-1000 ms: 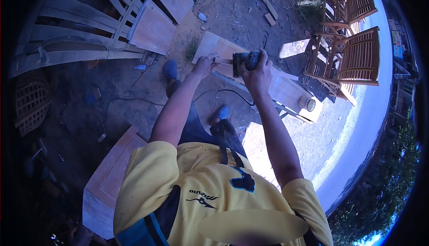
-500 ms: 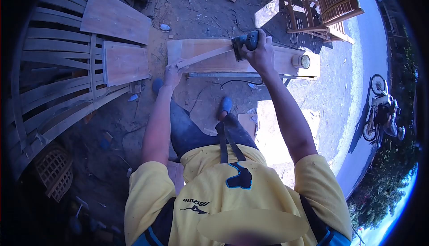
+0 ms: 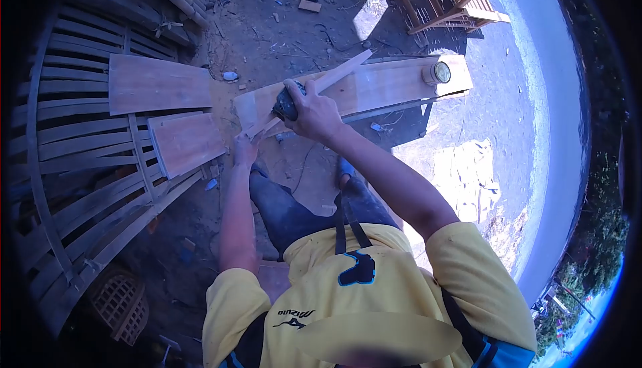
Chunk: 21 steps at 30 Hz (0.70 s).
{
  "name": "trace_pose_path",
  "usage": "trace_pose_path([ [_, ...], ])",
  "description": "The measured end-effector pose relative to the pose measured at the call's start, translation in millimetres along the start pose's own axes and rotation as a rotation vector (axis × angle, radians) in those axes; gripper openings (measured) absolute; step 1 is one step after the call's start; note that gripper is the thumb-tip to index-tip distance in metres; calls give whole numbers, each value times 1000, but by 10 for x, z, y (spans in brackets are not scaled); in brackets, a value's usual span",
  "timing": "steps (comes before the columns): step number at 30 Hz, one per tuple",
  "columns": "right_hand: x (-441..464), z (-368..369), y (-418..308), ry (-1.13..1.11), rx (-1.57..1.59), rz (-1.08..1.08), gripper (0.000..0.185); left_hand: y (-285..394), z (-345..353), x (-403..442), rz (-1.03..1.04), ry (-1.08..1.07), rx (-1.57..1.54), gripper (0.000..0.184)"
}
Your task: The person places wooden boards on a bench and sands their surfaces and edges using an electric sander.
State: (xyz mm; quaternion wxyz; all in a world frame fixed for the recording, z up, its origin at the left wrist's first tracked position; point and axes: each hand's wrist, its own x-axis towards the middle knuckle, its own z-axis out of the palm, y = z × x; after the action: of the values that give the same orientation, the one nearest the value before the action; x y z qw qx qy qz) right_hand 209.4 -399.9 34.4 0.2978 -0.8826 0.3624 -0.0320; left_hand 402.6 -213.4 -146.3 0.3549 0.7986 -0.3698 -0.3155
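Note:
My right hand (image 3: 314, 114) is wrapped round a dark handheld power sander (image 3: 286, 102), which rests on a narrow wooden strip (image 3: 344, 72). The strip slants over a long plank bench (image 3: 394, 87), its far end pointing up and right. At the strip's near end, my left hand (image 3: 245, 147) is closed on the wood, just off the bench's left end. The sander's underside is hidden. A glass jar (image 3: 437, 73) lies or stands towards the bench's right end.
Two flat boards, an upper one (image 3: 160, 83) and a lower one (image 3: 187, 142), lie on a slatted bamboo platform (image 3: 87, 144) at left. A wooden chair (image 3: 461, 0) stands at upper right. A wood offcut (image 3: 309, 7) lies on the dirt ground beyond the bench.
My right hand has slid the sander left along the strip, close to my left hand. The strip's far end now shows beyond it. The whole view has turned slightly.

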Motion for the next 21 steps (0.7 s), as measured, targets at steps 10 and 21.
trace_pose_path([
  [10,525,-929,1658,388,-143,362,84,-27,-61,77,-60,-74,-30,40],
  [21,54,515,-114,178,68,-41,93,-82,-278,291,-102,-192,34,40],
])
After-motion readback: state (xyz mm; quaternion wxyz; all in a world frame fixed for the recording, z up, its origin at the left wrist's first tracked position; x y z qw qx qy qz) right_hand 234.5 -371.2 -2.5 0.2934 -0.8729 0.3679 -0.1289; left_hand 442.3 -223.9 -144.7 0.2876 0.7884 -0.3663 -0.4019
